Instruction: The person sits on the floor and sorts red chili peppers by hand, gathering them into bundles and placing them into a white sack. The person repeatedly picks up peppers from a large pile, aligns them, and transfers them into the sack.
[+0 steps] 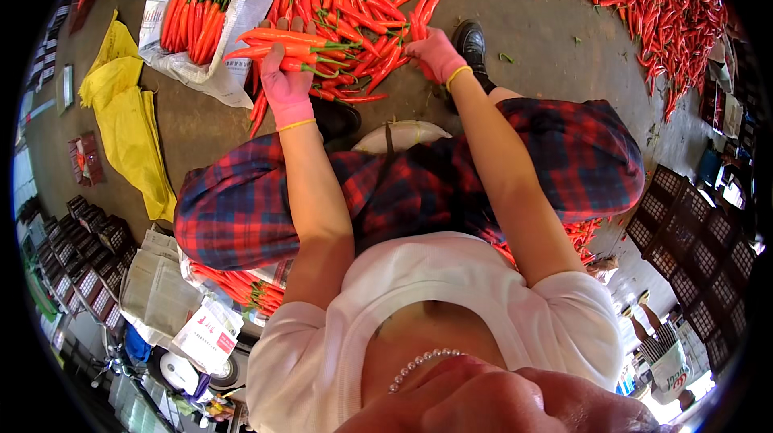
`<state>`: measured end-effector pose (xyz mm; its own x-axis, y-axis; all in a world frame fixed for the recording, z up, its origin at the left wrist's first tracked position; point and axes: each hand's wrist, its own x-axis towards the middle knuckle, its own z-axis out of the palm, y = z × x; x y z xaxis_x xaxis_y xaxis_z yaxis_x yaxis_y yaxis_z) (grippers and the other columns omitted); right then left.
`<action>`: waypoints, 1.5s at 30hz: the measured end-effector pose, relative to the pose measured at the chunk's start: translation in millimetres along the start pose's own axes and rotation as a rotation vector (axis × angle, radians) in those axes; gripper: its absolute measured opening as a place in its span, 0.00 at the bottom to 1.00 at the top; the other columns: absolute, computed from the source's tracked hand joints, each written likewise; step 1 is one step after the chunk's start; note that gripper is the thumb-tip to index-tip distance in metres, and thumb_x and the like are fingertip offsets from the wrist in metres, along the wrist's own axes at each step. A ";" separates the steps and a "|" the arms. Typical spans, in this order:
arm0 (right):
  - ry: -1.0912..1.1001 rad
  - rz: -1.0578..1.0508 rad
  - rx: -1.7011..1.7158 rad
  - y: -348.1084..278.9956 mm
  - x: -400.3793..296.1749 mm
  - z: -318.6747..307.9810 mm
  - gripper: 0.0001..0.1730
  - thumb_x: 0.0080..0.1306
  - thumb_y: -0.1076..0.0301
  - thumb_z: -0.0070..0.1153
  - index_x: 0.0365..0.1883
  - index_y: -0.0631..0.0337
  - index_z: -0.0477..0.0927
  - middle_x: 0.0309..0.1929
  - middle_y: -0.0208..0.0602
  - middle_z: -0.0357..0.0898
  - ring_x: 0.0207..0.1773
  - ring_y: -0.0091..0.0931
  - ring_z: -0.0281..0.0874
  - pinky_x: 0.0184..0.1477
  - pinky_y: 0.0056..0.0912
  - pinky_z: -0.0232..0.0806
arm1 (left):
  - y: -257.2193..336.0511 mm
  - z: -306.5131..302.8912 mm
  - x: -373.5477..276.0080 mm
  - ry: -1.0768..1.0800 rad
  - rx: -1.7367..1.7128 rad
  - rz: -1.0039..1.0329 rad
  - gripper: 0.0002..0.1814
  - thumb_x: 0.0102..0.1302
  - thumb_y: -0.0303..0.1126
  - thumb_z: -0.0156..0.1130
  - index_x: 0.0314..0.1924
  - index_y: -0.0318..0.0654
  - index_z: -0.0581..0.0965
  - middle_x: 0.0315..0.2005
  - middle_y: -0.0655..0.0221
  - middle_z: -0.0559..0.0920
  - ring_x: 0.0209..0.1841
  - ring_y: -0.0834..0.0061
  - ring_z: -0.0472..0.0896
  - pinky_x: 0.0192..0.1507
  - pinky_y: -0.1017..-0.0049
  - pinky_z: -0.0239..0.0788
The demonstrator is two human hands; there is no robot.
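Observation:
Both hands wear pink gloves with yellow cuffs. My left hand (288, 80) is palm up and holds several red chili peppers (290, 40), laid side by side with their green stems to the right. My right hand (436, 57) is closed around the lower ends of a few red chilies (430, 3). Between and beyond the hands a loose pile of red chilies (362, 22) lies on the floor. Left of the pile, a newspaper-lined container (232, 74) holds chilies stacked in neat rows, stems together.
A yellow woven sack (130, 125) lies on the floor at left. A larger chili heap (658, 16) spreads at upper right. Brown plastic crates (694, 252) stand at right, and more dark crates (90, 252) at left. Black shoes (470, 46) flank the near pile. Another person (658, 342) is at lower right.

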<state>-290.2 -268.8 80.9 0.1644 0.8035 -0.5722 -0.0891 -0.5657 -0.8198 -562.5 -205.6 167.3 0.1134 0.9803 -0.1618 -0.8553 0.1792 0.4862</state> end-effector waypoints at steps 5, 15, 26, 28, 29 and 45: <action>-0.022 0.075 -0.323 18.8 4.2 5.6 0.17 0.56 0.69 0.60 0.45 0.60 0.80 0.32 0.44 0.84 0.31 0.32 0.84 0.36 0.38 0.76 | -6.4 -6.1 3.9 -0.180 -0.352 -0.099 0.19 0.68 0.33 0.62 0.58 0.45 0.74 0.55 0.65 0.80 0.59 0.57 0.76 0.70 0.44 0.56; -0.145 -0.107 -1.433 20.3 -1.7 115.3 0.16 0.70 0.69 0.47 0.55 0.54 0.77 0.50 0.43 0.85 0.53 0.40 0.84 0.48 0.48 0.76 | 3.0 -6.1 13.1 0.003 -0.304 -0.014 0.17 0.68 0.34 0.63 0.54 0.39 0.75 0.46 0.65 0.80 0.50 0.61 0.77 0.66 0.47 0.63; -0.783 0.119 -1.326 -130.0 8.1 37.0 0.24 0.49 0.74 0.63 0.47 0.64 0.76 0.28 0.42 0.81 0.25 0.33 0.80 0.24 0.38 0.71 | -0.5 -27.5 25.6 -0.210 -0.316 0.001 0.18 0.66 0.30 0.63 0.55 0.38 0.74 0.48 0.64 0.79 0.54 0.61 0.75 0.68 0.50 0.62; -0.814 0.186 -1.412 -151.0 10.8 25.2 0.27 0.50 0.73 0.64 0.51 0.61 0.74 0.26 0.40 0.80 0.24 0.31 0.78 0.24 0.37 0.70 | -3.2 -19.9 20.9 -0.140 -0.321 0.014 0.17 0.65 0.27 0.62 0.55 0.38 0.74 0.49 0.64 0.79 0.58 0.59 0.75 0.71 0.50 0.59; -0.811 0.210 -1.457 -156.8 12.4 19.6 0.28 0.50 0.73 0.64 0.52 0.60 0.73 0.25 0.39 0.79 0.23 0.31 0.78 0.24 0.37 0.69 | -7.4 -15.2 19.5 -0.089 -0.312 0.000 0.17 0.65 0.26 0.62 0.55 0.37 0.74 0.49 0.64 0.79 0.59 0.59 0.75 0.71 0.49 0.58; -0.629 0.328 -1.497 -205.1 -29.1 -99.4 0.13 0.49 0.76 0.61 0.36 0.63 0.82 0.24 0.38 0.82 0.24 0.29 0.81 0.25 0.38 0.71 | -182.8 -37.8 25.0 0.159 0.457 -0.713 0.14 0.61 0.25 0.65 0.47 0.34 0.78 0.42 0.59 0.83 0.45 0.61 0.83 0.48 0.62 0.79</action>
<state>-179.1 -194.6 267.8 -0.0996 0.3556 -0.9293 0.9872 -0.0818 -0.1371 -422.4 -217.1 41.9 0.4444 0.6039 -0.6617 -0.3153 0.7968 0.5154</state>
